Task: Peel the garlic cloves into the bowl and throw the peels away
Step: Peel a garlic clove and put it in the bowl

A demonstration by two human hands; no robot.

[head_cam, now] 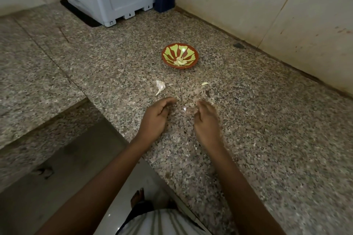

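Both hands hover low over the counter (267, 120), the left hand (155, 118) with fingers curled but holding nothing visible, the right hand (205, 120) blurred, so I cannot tell its grip. A small peel scrap (184, 109) lies between the fingertips. Beyond the left fingers sits an unpeeled garlic piece (160, 86); a peeled clove (204, 83) lies beyond the right. The bowl (194, 61) with peeled cloves (180, 61) stands farther out. Best to sweep the scraps together before lifting them.

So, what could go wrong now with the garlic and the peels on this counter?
1. Pale peel scraps between the hands blend into the speckled granite counter and may be missed.
2. The peeled clove lying apart from the red and green bowl might be swept away with peels.
3. The unpeeled white garlic piece could be overlooked.
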